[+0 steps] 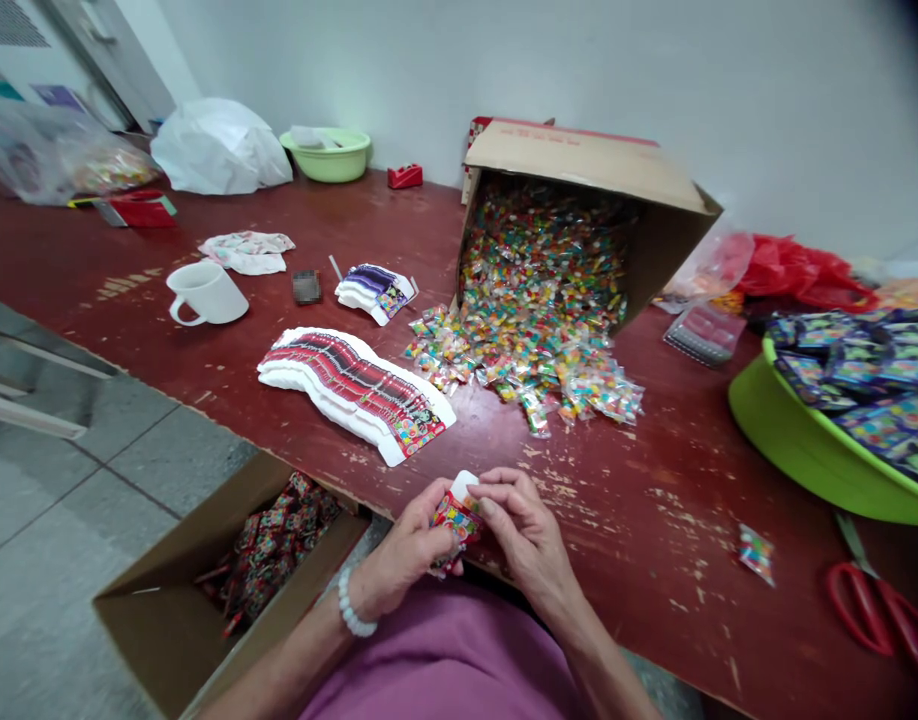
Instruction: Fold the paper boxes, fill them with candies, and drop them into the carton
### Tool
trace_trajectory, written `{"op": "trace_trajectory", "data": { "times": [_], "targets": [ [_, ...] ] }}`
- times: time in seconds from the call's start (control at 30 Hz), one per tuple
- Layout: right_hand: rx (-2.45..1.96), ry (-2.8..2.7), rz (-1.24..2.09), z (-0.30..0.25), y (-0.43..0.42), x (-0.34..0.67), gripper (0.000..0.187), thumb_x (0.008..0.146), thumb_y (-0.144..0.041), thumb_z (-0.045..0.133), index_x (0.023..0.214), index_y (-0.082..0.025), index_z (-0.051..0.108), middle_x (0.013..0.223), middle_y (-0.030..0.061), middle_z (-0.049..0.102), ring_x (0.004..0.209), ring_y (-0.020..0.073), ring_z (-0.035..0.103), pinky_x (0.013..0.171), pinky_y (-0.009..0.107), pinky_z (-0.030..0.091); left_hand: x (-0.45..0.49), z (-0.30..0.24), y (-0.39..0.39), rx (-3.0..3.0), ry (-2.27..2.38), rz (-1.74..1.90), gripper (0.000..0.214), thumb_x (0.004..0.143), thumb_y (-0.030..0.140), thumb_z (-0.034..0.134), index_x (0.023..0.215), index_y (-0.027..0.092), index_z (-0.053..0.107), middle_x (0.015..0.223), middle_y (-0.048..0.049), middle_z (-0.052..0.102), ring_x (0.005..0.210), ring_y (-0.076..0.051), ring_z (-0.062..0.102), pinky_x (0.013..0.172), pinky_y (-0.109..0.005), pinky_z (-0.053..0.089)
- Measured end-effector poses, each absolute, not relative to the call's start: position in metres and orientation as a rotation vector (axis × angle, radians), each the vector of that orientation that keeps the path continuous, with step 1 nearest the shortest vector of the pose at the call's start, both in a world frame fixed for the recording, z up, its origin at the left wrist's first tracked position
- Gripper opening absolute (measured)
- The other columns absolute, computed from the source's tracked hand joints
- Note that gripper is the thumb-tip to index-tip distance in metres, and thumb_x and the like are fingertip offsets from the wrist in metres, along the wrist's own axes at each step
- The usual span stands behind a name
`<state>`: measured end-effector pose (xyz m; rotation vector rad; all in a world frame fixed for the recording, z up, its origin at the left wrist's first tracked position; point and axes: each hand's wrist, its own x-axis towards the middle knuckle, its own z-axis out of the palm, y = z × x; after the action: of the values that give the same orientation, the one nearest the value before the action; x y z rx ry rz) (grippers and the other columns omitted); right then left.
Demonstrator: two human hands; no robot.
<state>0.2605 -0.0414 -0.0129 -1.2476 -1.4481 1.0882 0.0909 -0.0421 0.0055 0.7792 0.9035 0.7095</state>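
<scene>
My left hand, with a pale bead bracelet on its wrist, is closed round a small red printed candy packet with a white flap at its top. The fingertips of my right hand pinch the packet's upper right edge by the flap. Just beyond my hands, a fanned stack of red printed packets lies on the table. Behind it sits a smaller purple stack. Clear sachets of colourful candy spill from a tipped cardboard box.
An open carton holding red packets stands below the table edge at left. Toward the right are a green basin of blue packets, red-handled scissors and a lone candy sachet. A white mug stands at the left.
</scene>
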Motion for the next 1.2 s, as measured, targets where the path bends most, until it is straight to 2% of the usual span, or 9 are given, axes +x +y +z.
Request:
{"op": "trace_trajectory", "data": {
  "times": [0.17, 0.27, 0.4, 0.6, 0.8, 0.93, 0.97, 1.1, 1.2],
  "targets": [
    [-1.288, -1.310, 1.134, -0.019, -0.042, 0.250, 0.028, 0.089, -0.035, 0.063, 0.114, -0.024, 0.068, 0.100, 0.0059, 0.067, 0.087, 0.0188, 0.064, 0.076, 0.031, 0.054, 0.096, 0.001, -0.043, 0.549, 0.912, 0.790, 0.036, 0.087, 0.046, 0.058, 0.109, 0.018, 0.063, 0.084, -0.0026, 0.061, 0.062, -0.014, 0.056, 0.052, -0.025, 0.049],
    [-1.333, -1.187, 1.134, -0.022, -0.043, 0.245, 0.023, 0.085, -0.035, 0.067, 0.104, -0.021, 0.067, 0.088, 0.0041, 0.070, 0.073, 0.0177, 0.065, 0.064, 0.028, 0.055, 0.096, -0.002, -0.044, 0.534, 0.966, 0.803, 0.039, 0.086, 0.051, 0.060, 0.105, 0.018, 0.066, 0.081, -0.0020, 0.064, 0.061, -0.014, 0.057, 0.053, -0.025, 0.050],
    [-1.284, -1.554, 1.134, -0.013, -0.040, 0.251, 0.012, 0.090, -0.029, 0.061, 0.093, -0.024, 0.071, 0.078, 0.0016, 0.069, 0.072, 0.0172, 0.064, 0.065, 0.027, 0.053, 0.097, -0.006, -0.045, 0.559, 1.029, 0.798, 0.041, 0.084, 0.057, 0.059, 0.092, 0.017, 0.066, 0.074, -0.0011, 0.065, 0.058, -0.013, 0.057, 0.049, -0.023, 0.048],
    [-1.277, -1.358, 0.937, -0.008, -0.039, 0.255, 0.022, 0.085, -0.025, 0.066, 0.107, -0.025, 0.064, 0.110, 0.0060, 0.062, 0.076, 0.0150, 0.061, 0.067, 0.027, 0.052, 0.096, -0.006, -0.041, 0.425, 1.003, 0.818, 0.050, 0.087, 0.059, 0.054, 0.096, 0.012, 0.067, 0.069, -0.0045, 0.068, 0.045, -0.014, 0.059, 0.044, -0.025, 0.049],
    [-1.152, -1.464, 1.014, -0.016, -0.045, 0.243, 0.011, 0.089, -0.023, 0.062, 0.090, -0.024, 0.073, 0.102, 0.0069, 0.060, 0.090, 0.0183, 0.063, 0.074, 0.029, 0.052, 0.095, -0.005, -0.042, 0.373, 1.054, 0.951, 0.040, 0.082, 0.049, 0.067, 0.099, 0.013, 0.065, 0.070, -0.0013, 0.066, 0.050, -0.013, 0.060, 0.044, -0.025, 0.053],
    [-1.146, -1.313, 1.258, -0.016, -0.038, 0.241, 0.007, 0.082, -0.026, 0.071, 0.078, -0.021, 0.072, 0.104, 0.0070, 0.062, 0.092, 0.0186, 0.064, 0.075, 0.028, 0.053, 0.096, -0.004, -0.043, 0.433, 1.054, 0.970, 0.039, 0.079, 0.048, 0.070, 0.100, 0.016, 0.062, 0.072, 0.0013, 0.063, 0.050, -0.012, 0.057, 0.042, -0.025, 0.053],
    [-1.135, -1.238, 1.334, -0.015, -0.035, 0.241, 0.007, 0.079, -0.027, 0.074, 0.082, -0.021, 0.072, 0.104, 0.0065, 0.063, 0.090, 0.0181, 0.064, 0.074, 0.028, 0.054, 0.096, -0.003, -0.043, 0.450, 1.047, 0.973, 0.038, 0.080, 0.047, 0.069, 0.101, 0.016, 0.062, 0.073, 0.0015, 0.062, 0.050, -0.012, 0.057, 0.042, -0.025, 0.053],
    [-1.071, -1.057, 1.563, -0.011, -0.029, 0.240, 0.038, 0.075, -0.032, 0.078, 0.110, -0.023, 0.066, 0.096, 0.0040, 0.070, 0.080, 0.0167, 0.066, 0.071, 0.028, 0.055, 0.093, 0.000, -0.043, 0.505, 1.033, 0.965, 0.041, 0.086, 0.046, 0.063, 0.116, 0.018, 0.060, 0.079, -0.0002, 0.064, 0.053, -0.012, 0.060, 0.042, -0.023, 0.051],
    [-1.128, -1.227, 1.495, -0.007, -0.028, 0.242, 0.015, 0.082, -0.033, 0.072, 0.088, -0.018, 0.071, 0.078, 0.0021, 0.068, 0.067, 0.0139, 0.062, 0.063, 0.025, 0.051, 0.089, 0.002, -0.041, 0.460, 0.964, 0.892, 0.049, 0.091, 0.052, 0.051, 0.128, 0.019, 0.055, 0.080, -0.0031, 0.068, 0.045, -0.013, 0.061, 0.041, -0.023, 0.049]
  ]
}}
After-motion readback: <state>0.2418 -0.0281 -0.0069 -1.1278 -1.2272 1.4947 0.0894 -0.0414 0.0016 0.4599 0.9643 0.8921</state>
